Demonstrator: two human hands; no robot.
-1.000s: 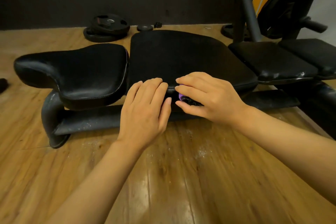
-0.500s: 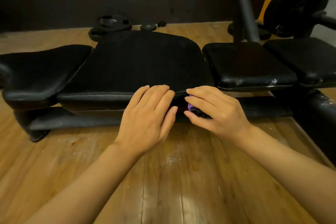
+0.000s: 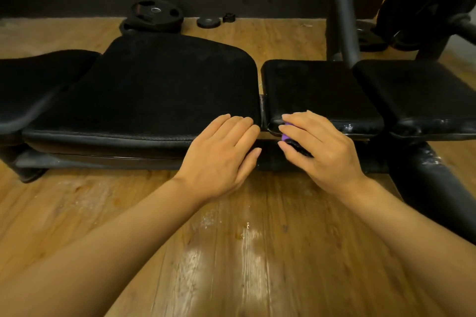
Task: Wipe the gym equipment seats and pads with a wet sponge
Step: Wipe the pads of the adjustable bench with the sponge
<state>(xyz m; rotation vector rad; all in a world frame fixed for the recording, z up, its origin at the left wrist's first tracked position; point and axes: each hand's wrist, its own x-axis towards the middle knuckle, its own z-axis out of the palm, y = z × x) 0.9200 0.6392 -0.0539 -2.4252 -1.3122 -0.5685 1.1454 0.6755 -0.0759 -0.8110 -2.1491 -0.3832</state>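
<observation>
— While the head view looks down over both forearms, what is the right hand [image 3: 322, 148] doing?

— It grasps the sponge [image 3: 289, 136], fingers curled over it. Only a purple edge and a dark strip show between the fingers. The sponge is pressed against the near front edge of the square seat pad [image 3: 319, 92], at that pad's left corner.

— And the left hand [image 3: 221, 154]?

— Released, holding nothing. Its fingers lie straight and together, fingertips resting on the near edge of the large back pad [image 3: 154, 85], which sits just left of the square seat pad across a narrow gap. The two hands are near each other but apart.

— Other padding relative to the square seat pad?

— A second pad [image 3: 417, 95] lies just right of it, with scuffed white marks along its front rim. Far left, beyond the large back pad, a curved saddle-shaped pad [image 3: 33, 85] is partly cut off by the frame edge.

— Surroundings?

— A dark upright post [image 3: 342, 8] rises behind the square seat pad. Stacked weight plates [image 3: 154, 17] lie on the wooden floor [image 3: 231, 252] behind and to its left, against a dark wall. A plate-loaded machine arm [image 3: 425, 8] stands behind and to its right. A black frame tube [image 3: 432, 183] runs toward the viewer below its right side. The floor nearest the viewer shows pale glare and whitish specks.
</observation>
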